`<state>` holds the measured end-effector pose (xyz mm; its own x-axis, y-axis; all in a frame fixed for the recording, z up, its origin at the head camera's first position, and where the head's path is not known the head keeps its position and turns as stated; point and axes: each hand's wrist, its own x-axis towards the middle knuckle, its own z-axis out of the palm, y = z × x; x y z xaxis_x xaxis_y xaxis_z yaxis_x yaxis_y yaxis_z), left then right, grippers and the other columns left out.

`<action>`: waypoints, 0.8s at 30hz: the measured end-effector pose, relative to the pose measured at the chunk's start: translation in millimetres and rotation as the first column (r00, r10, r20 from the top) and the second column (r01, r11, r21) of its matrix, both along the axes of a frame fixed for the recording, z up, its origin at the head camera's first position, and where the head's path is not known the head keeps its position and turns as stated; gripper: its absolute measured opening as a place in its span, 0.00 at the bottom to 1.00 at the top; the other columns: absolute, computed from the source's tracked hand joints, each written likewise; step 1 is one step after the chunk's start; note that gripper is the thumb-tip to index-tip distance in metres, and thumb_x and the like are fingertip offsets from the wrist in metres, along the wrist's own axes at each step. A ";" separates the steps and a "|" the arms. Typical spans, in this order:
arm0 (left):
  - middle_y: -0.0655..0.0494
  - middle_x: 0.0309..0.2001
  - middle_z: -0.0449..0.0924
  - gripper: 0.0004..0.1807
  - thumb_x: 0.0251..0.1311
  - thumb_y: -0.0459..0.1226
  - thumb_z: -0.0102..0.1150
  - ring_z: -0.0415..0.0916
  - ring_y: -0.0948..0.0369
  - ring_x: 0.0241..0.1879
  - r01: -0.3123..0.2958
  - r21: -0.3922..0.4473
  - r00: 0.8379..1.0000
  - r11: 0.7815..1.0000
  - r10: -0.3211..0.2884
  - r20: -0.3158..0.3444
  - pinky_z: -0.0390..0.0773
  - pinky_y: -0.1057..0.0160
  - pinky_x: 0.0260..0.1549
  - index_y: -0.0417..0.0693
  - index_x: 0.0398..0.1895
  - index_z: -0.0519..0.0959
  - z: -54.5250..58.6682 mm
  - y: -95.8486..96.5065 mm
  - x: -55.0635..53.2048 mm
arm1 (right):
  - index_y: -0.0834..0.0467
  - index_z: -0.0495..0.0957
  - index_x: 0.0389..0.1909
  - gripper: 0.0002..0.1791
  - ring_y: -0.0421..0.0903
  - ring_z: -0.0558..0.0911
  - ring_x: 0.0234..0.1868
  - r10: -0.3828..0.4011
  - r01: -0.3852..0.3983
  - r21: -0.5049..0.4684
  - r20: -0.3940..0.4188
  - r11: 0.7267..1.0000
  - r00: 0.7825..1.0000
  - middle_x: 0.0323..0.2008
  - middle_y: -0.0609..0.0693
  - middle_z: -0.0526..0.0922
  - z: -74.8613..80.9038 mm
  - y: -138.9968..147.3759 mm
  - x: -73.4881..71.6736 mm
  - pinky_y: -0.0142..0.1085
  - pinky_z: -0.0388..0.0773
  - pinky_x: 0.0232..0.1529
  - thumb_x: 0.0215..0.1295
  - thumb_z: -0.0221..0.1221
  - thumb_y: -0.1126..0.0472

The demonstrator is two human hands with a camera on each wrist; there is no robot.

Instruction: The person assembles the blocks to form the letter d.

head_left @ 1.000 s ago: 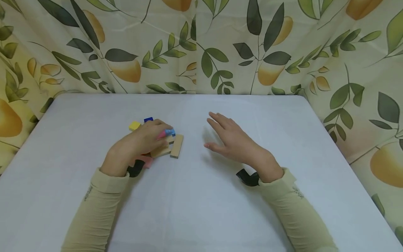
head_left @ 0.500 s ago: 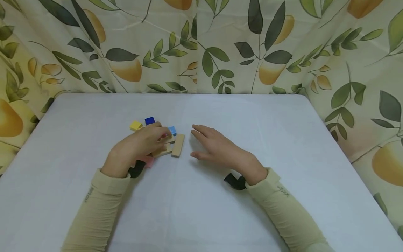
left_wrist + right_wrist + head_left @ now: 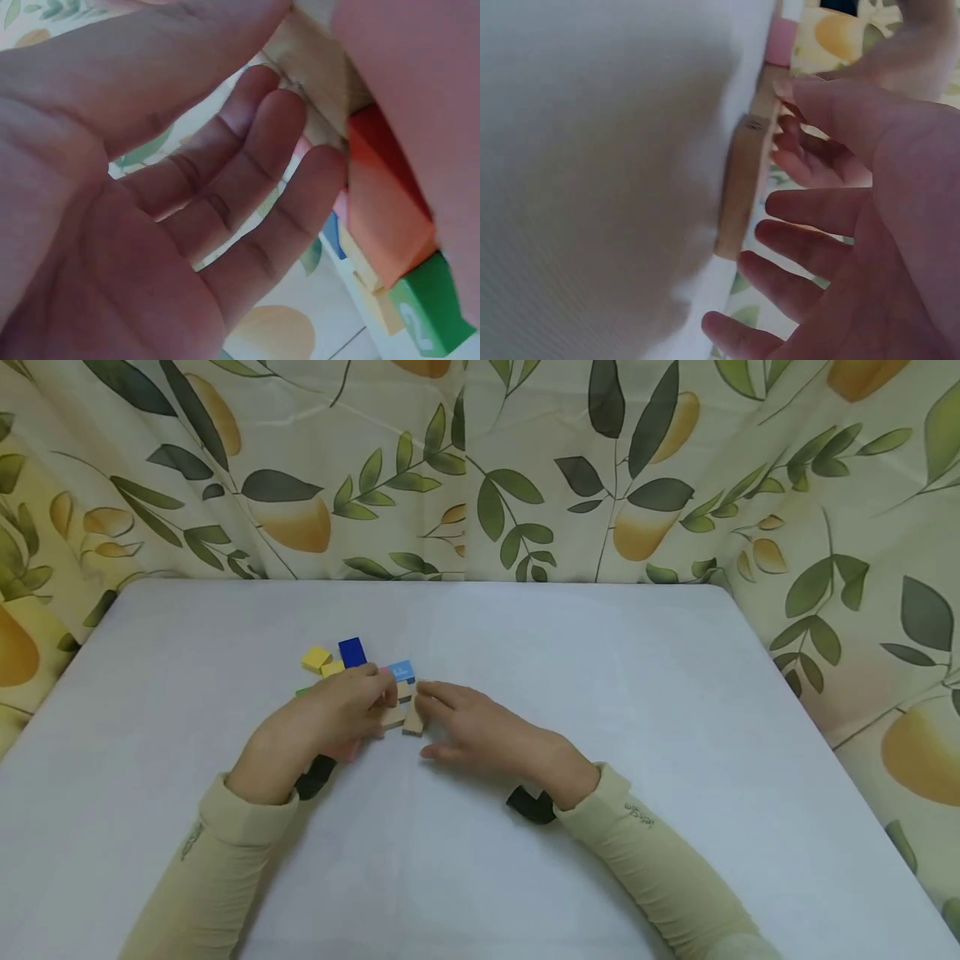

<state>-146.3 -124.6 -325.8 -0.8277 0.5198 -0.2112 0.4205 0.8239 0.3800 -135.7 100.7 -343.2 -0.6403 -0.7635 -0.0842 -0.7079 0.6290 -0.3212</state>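
My left hand (image 3: 326,714) is over a small cluster of coloured toy blocks. Its fingers are bent and its thumb touches a wooden block (image 3: 392,718), seemingly pinching it; the hand hides part of that block. In the left wrist view the fingertips lie near bare wood, beside an orange-red block (image 3: 390,202). My right hand (image 3: 487,731) has come in from the right, fingers extended, its fingertips at a long wooden plank (image 3: 412,720). The right wrist view has that plank (image 3: 742,187) beside the spread fingers.
Around the left hand lie a dark blue block (image 3: 352,652), a yellow block (image 3: 316,659), a light blue block (image 3: 401,671) and a pink block (image 3: 347,751). A green block (image 3: 431,307) shows in the left wrist view. A leaf-patterned curtain (image 3: 555,443) hangs behind the white table (image 3: 600,635).
My right hand has moved left and nearer to me, reaching the plank. The left hand has shifted slightly towards me, fingers more bent, uncovering more of the dark blue block.
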 end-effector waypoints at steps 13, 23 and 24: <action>0.51 0.39 0.76 0.14 0.54 0.31 0.71 0.72 0.57 0.37 0.001 0.008 1.000 1.000 -0.001 0.000 0.75 0.61 0.38 0.42 0.40 0.75 3.5 1.6 1.8 | 0.56 0.68 0.69 0.30 0.52 0.63 0.74 0.029 -0.028 0.013 -0.069 1.000 0.997 0.72 0.54 0.64 -6.5 1.3 -0.4 0.45 0.61 0.74 0.71 0.58 0.49; 0.52 0.39 0.77 0.14 0.55 0.29 0.70 0.73 0.58 0.36 -0.001 -0.049 1.000 0.999 0.000 -0.019 0.76 0.61 0.39 0.42 0.42 0.76 1.2 6.5 3.7 | 0.58 0.78 0.52 0.17 0.46 0.77 0.57 -0.006 -0.005 -0.073 -0.150 0.997 0.989 0.58 0.51 0.75 -7.2 8.1 -2.0 0.37 0.76 0.60 0.64 0.66 0.59; 0.52 0.39 0.77 0.14 0.55 0.29 0.69 0.73 0.57 0.37 -0.001 -0.048 1.000 0.999 0.000 -0.023 0.76 0.61 0.39 0.42 0.42 0.76 1.5 6.9 4.4 | 0.57 0.78 0.51 0.16 0.45 0.78 0.55 -0.007 -0.006 -0.081 -0.161 0.997 0.987 0.57 0.51 0.76 -7.3 9.1 -2.3 0.36 0.77 0.58 0.63 0.67 0.60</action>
